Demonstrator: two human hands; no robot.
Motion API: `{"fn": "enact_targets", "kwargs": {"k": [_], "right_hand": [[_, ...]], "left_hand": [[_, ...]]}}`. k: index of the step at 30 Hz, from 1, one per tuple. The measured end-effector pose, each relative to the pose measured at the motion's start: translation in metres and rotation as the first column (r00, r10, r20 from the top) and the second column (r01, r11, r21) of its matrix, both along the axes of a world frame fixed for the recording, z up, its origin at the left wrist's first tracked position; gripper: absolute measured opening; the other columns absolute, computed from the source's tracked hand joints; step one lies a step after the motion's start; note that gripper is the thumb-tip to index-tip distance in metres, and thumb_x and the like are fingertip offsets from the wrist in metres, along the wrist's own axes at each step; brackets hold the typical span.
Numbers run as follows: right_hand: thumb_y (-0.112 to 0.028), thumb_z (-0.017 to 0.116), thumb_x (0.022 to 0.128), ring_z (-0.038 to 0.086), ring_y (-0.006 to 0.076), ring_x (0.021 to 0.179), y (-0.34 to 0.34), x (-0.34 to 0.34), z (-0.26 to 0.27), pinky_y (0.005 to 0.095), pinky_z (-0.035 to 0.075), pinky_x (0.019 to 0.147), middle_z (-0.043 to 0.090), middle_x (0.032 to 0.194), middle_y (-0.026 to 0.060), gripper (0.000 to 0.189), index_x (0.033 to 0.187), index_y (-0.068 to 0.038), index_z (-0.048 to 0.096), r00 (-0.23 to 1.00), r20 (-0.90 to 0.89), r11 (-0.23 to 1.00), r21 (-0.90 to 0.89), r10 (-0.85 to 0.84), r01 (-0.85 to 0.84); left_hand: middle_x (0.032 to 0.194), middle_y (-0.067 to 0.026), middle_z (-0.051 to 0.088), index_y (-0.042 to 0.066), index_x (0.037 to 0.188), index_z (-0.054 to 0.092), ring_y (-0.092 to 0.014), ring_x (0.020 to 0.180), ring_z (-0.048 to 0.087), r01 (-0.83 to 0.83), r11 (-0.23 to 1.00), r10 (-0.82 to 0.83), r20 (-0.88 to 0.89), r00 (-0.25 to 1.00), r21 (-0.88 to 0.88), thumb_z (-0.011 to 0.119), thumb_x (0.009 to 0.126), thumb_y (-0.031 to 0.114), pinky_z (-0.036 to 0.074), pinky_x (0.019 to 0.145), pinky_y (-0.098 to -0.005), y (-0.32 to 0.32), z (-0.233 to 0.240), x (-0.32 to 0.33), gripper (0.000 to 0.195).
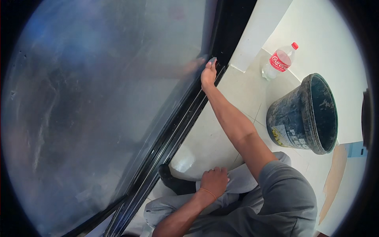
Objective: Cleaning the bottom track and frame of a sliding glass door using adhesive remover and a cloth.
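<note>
My right hand (209, 75) is stretched out to the corner of a black window or door frame (174, 124). Its fingers grip a small dark grey pad (213, 60), mostly covered by the hand; whether it is cloth or sponge I cannot tell. The pad is at the frame's inner edge, beside a large glass pane (88, 103) that bears smears and whitish streaks and reflects the hand. My left hand (214, 181), with a thin orange band at the wrist, rests over my bent leg. Its fingers are curled and the palm is hidden.
A dirty black plastic bucket (288, 115) stands on the tiled floor (204, 142) to the right. Behind it, a Coca-Cola bottle (279, 60) with a red cap stands by the white wall (322, 44). My dark-socked foot (177, 180) is against the frame's lower track.
</note>
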State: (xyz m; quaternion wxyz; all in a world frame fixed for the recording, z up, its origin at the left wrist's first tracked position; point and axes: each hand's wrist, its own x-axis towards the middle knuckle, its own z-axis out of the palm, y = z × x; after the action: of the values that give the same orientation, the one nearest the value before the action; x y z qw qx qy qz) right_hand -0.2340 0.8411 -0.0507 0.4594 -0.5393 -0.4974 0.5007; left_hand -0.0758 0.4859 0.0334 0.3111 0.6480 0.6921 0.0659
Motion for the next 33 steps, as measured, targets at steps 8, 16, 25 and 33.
{"fn": "enact_targets", "kwargs": {"k": [8,16,25,33], "right_hand": [[-0.023,0.045,0.1,0.036,0.0412,0.14,-0.046,0.013,-0.035,0.0411,0.03,0.116,0.032,0.154,0.0266,0.055,0.149,0.001,0.034,0.912,0.36,0.942,0.191,0.195,-0.277],[-0.019,0.048,0.099,0.054,0.0433,0.122,0.015,0.039,-0.015,0.0449,0.044,0.103,0.056,0.133,0.0244,0.042,0.137,-0.003,0.05,0.773,0.598,0.897,0.193,0.213,-0.397],[-0.023,0.052,0.096,0.055,0.0373,0.126,0.033,0.062,-0.012,0.0395,0.042,0.108,0.058,0.132,0.0236,0.041,0.134,-0.007,0.058,0.484,0.716,0.662,0.042,0.502,-0.749],[-0.015,0.055,0.093,0.061,0.044,0.108,0.052,0.059,-0.007,0.0486,0.049,0.094,0.064,0.114,0.0268,0.033,0.124,-0.009,0.063,0.637,0.74,0.735,0.306,0.217,-0.606]], "left_hand": [[0.092,-0.0147,0.066,0.006,0.104,0.06,-0.032,0.083,0.068,-0.015,0.998,0.018,0.047,0.999,-0.063,0.065,0.09,0.035,0.054,0.072,-0.0451,-0.002,0.001,0.001,0.033],[0.089,-0.0118,0.064,0.007,0.102,0.061,-0.03,0.083,0.068,-0.055,0.998,0.055,-0.009,0.998,-0.007,0.067,0.088,0.034,0.054,0.071,-0.0431,0.001,0.008,0.0,0.031],[0.091,-0.0129,0.064,0.006,0.102,0.061,-0.03,0.083,0.068,-0.064,0.998,0.064,0.01,0.998,0.006,0.069,0.087,0.034,0.053,0.071,-0.0436,-0.003,0.012,0.005,0.033],[0.092,-0.013,0.065,0.006,0.1,0.061,-0.03,0.084,0.068,-0.074,0.997,0.074,0.006,0.997,0.004,0.07,0.087,0.034,0.053,0.071,-0.0427,-0.002,0.004,0.005,0.032]]}}
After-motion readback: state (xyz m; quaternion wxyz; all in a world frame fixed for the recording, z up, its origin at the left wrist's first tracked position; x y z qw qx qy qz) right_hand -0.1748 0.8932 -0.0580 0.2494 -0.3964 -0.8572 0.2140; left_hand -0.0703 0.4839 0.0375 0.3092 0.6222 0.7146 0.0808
